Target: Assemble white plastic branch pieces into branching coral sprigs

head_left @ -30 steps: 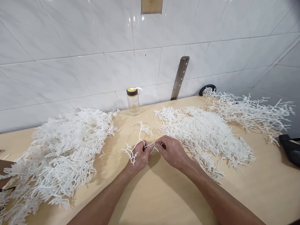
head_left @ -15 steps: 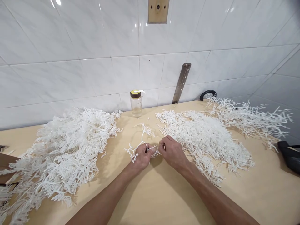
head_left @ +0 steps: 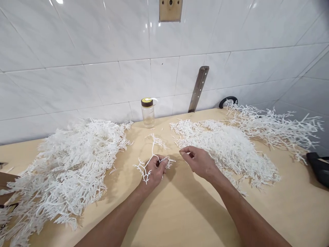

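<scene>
A thin white branched piece is pinched in my left hand, its forks spreading above, left and right of the fingers. My right hand is a short way to the right, thumb and forefinger brought close together; anything between the tips is too small to make out. It is near the left edge of a heap of short white pieces. On the left lies a large pile of white branched pieces.
Behind my hands a clear bottle with a dark and yellow lid stands by the tiled wall. A metal strip leans there. More white branches lie at the far right, near a black object.
My right hand has moved right, away from my left hand, and its fingers have loosened. My left hand still holds the branched piece, which has shifted slightly. The view has moved a little.
</scene>
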Tool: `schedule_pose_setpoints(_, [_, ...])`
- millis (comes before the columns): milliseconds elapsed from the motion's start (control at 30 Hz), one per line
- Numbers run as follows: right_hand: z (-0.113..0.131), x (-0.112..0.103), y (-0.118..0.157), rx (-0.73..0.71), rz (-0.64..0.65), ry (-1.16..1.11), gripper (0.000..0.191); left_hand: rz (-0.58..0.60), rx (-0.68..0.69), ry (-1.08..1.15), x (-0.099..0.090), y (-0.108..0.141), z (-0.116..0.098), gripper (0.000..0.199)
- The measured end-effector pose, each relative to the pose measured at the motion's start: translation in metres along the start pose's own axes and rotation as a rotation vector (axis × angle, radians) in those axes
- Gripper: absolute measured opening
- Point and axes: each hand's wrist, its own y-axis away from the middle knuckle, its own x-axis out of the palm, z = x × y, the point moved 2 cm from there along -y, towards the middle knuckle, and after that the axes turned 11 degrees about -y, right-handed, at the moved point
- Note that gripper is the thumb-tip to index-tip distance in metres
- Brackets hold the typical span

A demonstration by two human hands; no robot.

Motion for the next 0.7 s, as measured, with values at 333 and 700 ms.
schedule_pose_setpoints(333, [0.001, 0.026, 0.005, 0.136, 0.303, -0.387, 0.024, -0.041, 0.149, -0.120, -0.001, 0.003, -0.004, 0.025])
schedule_pose_setpoints(700, [-0.007, 0.032, 0.003, 0.290, 0.407, -0.673, 0.028, -0.101, 0.202, -0.168, -0.005, 0.003, -0.008, 0.017])
